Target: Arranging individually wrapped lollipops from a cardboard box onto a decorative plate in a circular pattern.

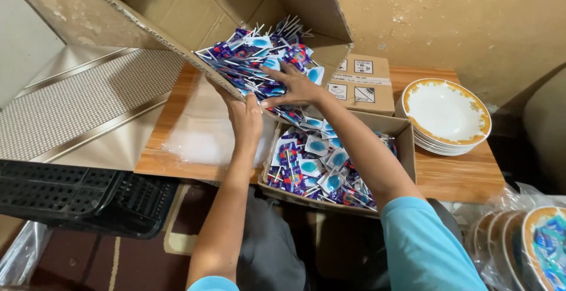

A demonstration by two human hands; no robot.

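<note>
Hands tipped a big carton of sachets over a smaller box.

The left hand (244, 120) gripped the tilted cardboard carton (194, 14) by its lower edge; the right hand (293, 86), fingers spread flat, pressed on the blue sachets (259, 61) at its mouth. Just below both hands, a small cardboard box (336, 167) on the wooden desk (460, 176) held more sachets.

Room between the tilted large carton (177, 8) and the small open box (407, 143) is narrow — taken up by sliding blue sachets (253, 61), the right hand (295, 84) and the left hand (244, 117). The right side is blocked by a sealed carton (365, 81) and stacked yellow-rimmed plates (446, 114). Free passage is seen left of the box — over the bare wooden tabletop (171, 126) with its clear plastic sheet (203, 135). Below left, a black crate (71, 196) closes the way.
</note>
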